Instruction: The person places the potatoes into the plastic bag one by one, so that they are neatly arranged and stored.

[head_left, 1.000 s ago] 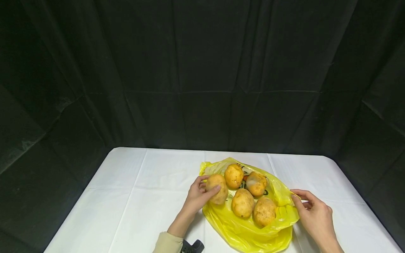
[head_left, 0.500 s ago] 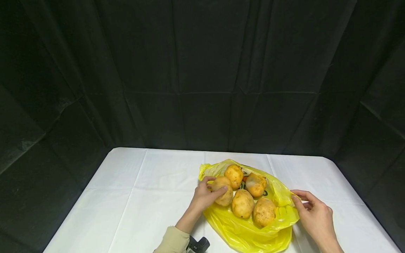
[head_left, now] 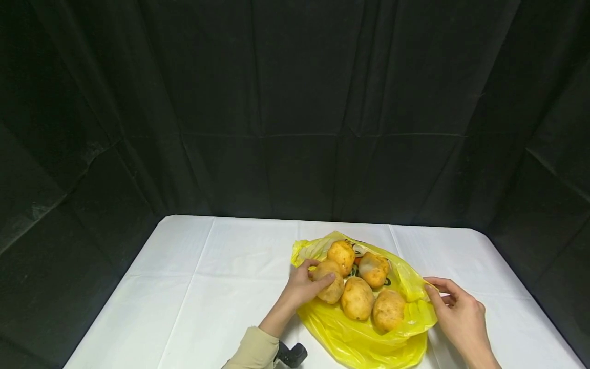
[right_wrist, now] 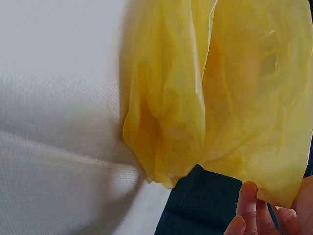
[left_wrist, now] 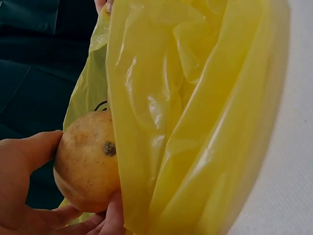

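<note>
My left hand [head_left: 301, 286] grips a potato [head_left: 330, 282] between thumb and fingers at the left side of a yellow plastic bag [head_left: 341, 333]. In the left wrist view the same potato [left_wrist: 88, 161] shows a dark spot, and the bag's film covers its right side. Several other potatoes [head_left: 357, 299] lie close together on the spread bag, one with a pale patch [head_left: 373, 269]. At the bag's right edge my right hand [head_left: 461, 312] pinches the film. The right wrist view shows the fingers [right_wrist: 248, 200] at the bag's hanging corner.
A white cloth covers the table [head_left: 221, 287] under the bag. Black curtain [head_left: 295, 113] hangs behind and at both sides. A black device [head_left: 292, 354] is worn at the left wrist, below a beige sleeve [head_left: 253, 348].
My left hand has moved right with its potato, which now sits closer to the others. The nearer potatoes have shifted slightly right. My right hand has stayed at the bag's edge.
</note>
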A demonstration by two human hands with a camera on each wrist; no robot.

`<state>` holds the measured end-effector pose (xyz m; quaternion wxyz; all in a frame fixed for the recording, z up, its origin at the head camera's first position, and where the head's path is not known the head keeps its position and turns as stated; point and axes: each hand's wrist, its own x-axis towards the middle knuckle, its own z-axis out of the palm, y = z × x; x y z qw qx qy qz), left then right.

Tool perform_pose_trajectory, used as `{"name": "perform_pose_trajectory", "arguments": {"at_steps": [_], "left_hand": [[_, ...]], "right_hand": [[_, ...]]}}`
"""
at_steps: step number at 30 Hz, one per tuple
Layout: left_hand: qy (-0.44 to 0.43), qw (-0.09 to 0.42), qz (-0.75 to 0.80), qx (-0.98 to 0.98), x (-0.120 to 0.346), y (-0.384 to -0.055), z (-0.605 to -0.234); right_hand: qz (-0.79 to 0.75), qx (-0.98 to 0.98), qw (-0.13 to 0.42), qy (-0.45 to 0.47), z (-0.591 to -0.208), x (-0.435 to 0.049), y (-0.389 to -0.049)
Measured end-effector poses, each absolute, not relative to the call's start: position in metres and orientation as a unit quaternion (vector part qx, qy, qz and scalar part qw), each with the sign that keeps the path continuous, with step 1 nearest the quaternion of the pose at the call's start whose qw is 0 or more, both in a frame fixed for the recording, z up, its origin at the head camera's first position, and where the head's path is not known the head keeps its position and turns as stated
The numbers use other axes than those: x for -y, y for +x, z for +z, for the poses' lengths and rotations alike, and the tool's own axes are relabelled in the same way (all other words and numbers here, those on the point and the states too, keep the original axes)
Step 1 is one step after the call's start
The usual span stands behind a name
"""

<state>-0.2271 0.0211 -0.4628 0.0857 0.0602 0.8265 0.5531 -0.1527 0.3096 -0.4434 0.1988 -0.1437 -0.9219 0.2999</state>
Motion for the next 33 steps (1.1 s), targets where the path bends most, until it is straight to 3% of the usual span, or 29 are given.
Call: {"name": "perform_pose_trajectory", "arguments": {"at_steps": [24,33], "left_hand": [[0.095,0.054,0.433,-0.895,-0.017,-0.224,-0.464],[0.108,0.015,0.442,-0.89,-0.01,-0.216,-0.468]], "right_hand": [[0.302,0.922,0.193,-0.146,-0.444,-0.31,-0.151],[0.291,0.94,0.121,-0.128,-0.441,-0.309,-0.145]]}}
